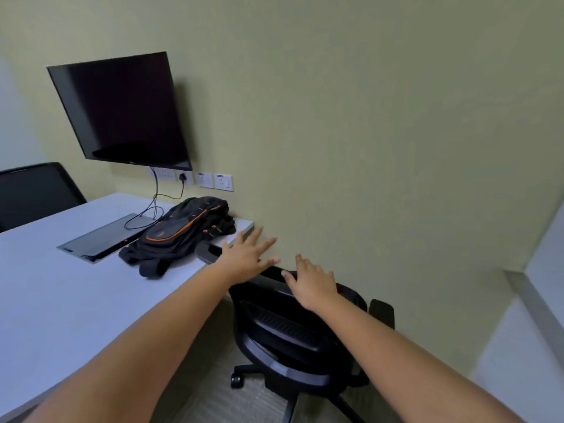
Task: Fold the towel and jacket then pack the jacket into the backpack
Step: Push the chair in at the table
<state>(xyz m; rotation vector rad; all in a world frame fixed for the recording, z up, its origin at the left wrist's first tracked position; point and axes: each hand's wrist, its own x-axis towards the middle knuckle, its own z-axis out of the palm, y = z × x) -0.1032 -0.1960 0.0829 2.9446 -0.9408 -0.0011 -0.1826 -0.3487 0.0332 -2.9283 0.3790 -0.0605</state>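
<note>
A black backpack (178, 232) with orange trim lies flat on the white table (61, 294), close to the wall at the table's far corner. My left hand (247, 254) is stretched out with its fingers spread, just right of the backpack and above the table's edge and the chair's left armrest. My right hand (311, 283) reaches forward with straight fingers over the top of a black office chair's backrest (274, 296); whether it touches is unclear. Neither hand holds anything. No towel or jacket shows in this view.
The black office chair (293, 340) stands on castors between the table and the green wall (381, 148). A dark wall screen (122, 111) hangs over the table with cables (155, 206) running down to a recessed cable tray (100, 238). Another black chair (36, 190) stands at far left.
</note>
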